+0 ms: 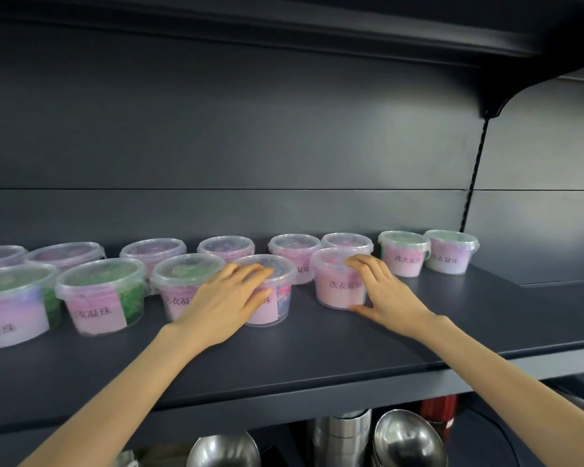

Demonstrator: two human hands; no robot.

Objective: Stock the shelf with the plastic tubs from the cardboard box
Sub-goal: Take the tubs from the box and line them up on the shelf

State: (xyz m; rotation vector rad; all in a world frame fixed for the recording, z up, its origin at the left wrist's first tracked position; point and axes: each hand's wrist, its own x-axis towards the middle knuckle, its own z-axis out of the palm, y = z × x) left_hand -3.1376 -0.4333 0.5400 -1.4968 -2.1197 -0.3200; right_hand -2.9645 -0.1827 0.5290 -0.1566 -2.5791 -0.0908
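Observation:
Several clear plastic tubs with pink labels stand in two rows on the dark shelf [317, 348]. My left hand [226, 298] wraps around a front-row tub [277, 291], fingers over its lid and side. To its right, my right hand [385, 291] grips another front-row tub [338, 284], thumb at its base and fingers on the lid rim. Two more tubs [405, 254] [450, 252] stand at the back right. Tubs with green contents [102, 294] sit at the front left. No cardboard box is in view.
The shelf's right part beyond the last tub is bare dark surface, ending at an upright post [472, 183]. Another shelf hangs overhead. Below the front edge, steel bowls [405, 439], stacked steel pots [348, 436] and a red item [439, 409] sit on a lower level.

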